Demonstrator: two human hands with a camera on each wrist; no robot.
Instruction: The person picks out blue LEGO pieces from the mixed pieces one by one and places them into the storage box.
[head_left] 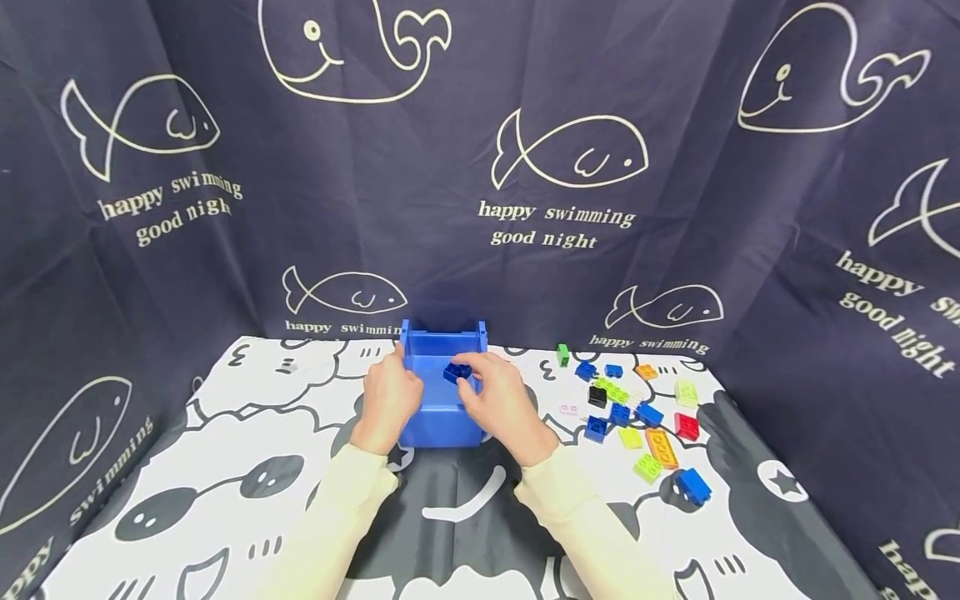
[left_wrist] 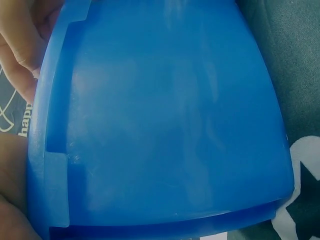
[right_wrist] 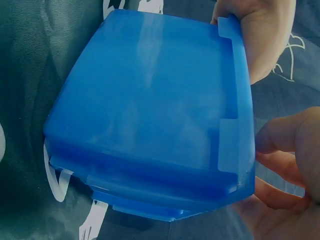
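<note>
Blue bin (head_left: 442, 421), blue brick (head_left: 456, 372), black-and-white sheep-print cloth (head_left: 247, 442).

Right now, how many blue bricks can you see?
7 blue bricks: one pinched in the right hand over the blue bin, at; six loose at. The bin may hide more.

Navy whale-print curtain (head_left: 480, 167) surrounds a table under a sheep-print cloth (head_left: 247, 467).
</note>
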